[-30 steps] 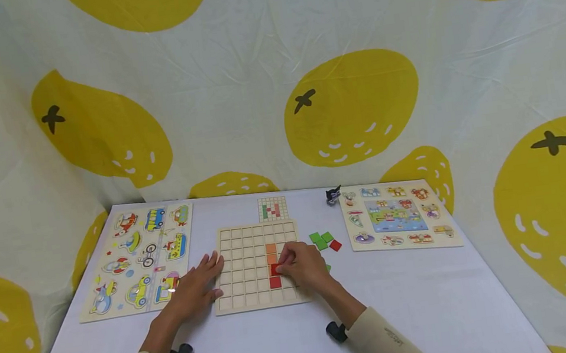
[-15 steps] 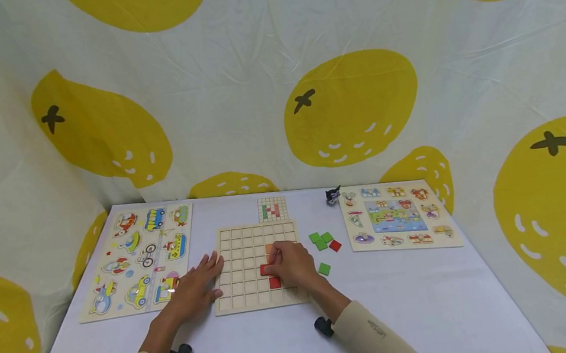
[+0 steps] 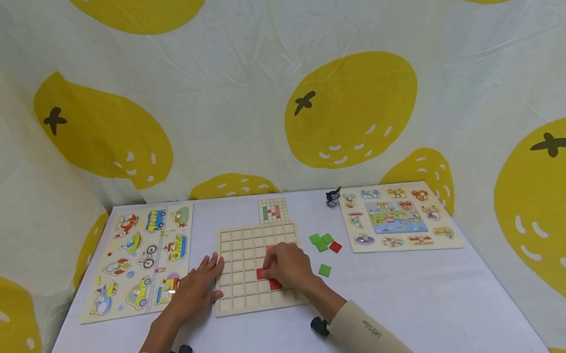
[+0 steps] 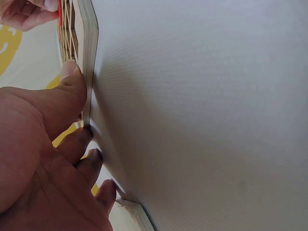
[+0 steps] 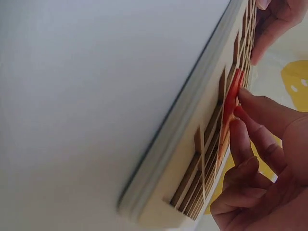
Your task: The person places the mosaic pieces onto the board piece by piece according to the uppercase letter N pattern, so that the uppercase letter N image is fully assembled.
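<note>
A wooden grid board [image 3: 243, 307] lies on the table in the head view. My right hand [image 3: 291, 268] is over its right half and pinches a red square tile [image 3: 260, 273] between thumb and finger, right at a cell. Just nearer, a second red tile [image 3: 275, 285] sits in a cell, with part of an orange tile [image 3: 269, 248] beyond; the hand hides the cells between. My left hand [image 3: 194, 288] rests at the board's left edge, fingers spread. In the left wrist view its thumb [image 4: 72, 86] lies on the board's rim.
Several loose green tiles [image 3: 321, 246] and a red tile [image 3: 335, 247] lie right of the board. A small pattern card [image 3: 272, 209] stands behind it. Picture puzzle boards flank it, a vehicle one [image 3: 138, 261] left and another [image 3: 401, 217] right, beside a small black figure [image 3: 333, 196].
My right hand has moved a little left, carrying the red tile to the neighbouring column of cells. A green tile it covered at the right now shows. My left hand stays put.
</note>
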Demonstrator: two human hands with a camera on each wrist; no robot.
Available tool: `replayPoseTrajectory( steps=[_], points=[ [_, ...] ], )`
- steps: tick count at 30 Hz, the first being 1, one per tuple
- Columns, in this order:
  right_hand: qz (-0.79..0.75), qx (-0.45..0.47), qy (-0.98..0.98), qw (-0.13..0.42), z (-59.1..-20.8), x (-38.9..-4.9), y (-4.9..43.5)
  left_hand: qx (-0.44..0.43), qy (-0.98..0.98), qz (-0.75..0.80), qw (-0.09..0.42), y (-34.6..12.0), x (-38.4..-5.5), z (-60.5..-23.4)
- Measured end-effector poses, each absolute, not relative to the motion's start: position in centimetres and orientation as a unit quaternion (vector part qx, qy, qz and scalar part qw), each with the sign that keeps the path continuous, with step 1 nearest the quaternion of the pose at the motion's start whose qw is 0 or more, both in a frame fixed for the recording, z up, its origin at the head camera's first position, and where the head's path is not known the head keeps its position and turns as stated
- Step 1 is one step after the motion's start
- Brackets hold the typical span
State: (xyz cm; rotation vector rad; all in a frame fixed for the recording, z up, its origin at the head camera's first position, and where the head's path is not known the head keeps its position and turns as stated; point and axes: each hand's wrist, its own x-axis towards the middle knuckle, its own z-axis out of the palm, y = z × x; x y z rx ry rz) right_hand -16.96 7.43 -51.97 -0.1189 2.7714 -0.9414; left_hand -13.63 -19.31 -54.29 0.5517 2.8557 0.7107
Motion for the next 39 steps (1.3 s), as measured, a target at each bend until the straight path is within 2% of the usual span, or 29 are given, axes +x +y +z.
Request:
replayPoseTrajectory(
  steps=[7, 11, 18, 28, 39],
  points=[
    [-0.38, -0.062, 0.917, 0.102, -52.2, -16.8, 9.4, 0.184, 0.95, 0.239, 0.073, -19.3, -13.5, -54.0],
    [-0.407, -0.062, 0.908, 0.074, -52.5, -16.9, 11.4, 0.183, 0.951, 0.24, 0.074, -19.3, -13.5, -54.0],
    [-0.399, -0.016, 0.917, 0.026, -52.7, -17.6, 16.1, 0.186, 0.95, 0.239, 0.076, -19.3, -13.6, -54.1],
    [-0.361, 0.066, 0.93, -0.006, -52.8, -17.7, 22.3, 0.188, 0.951, 0.235, 0.072, -19.4, -13.6, -54.2],
    [-0.332, 0.119, 0.935, 0.038, -52.9, -18.0, 23.5, 0.188, 0.951, 0.235, 0.069, -19.5, -13.6, -54.2]
  ],
)
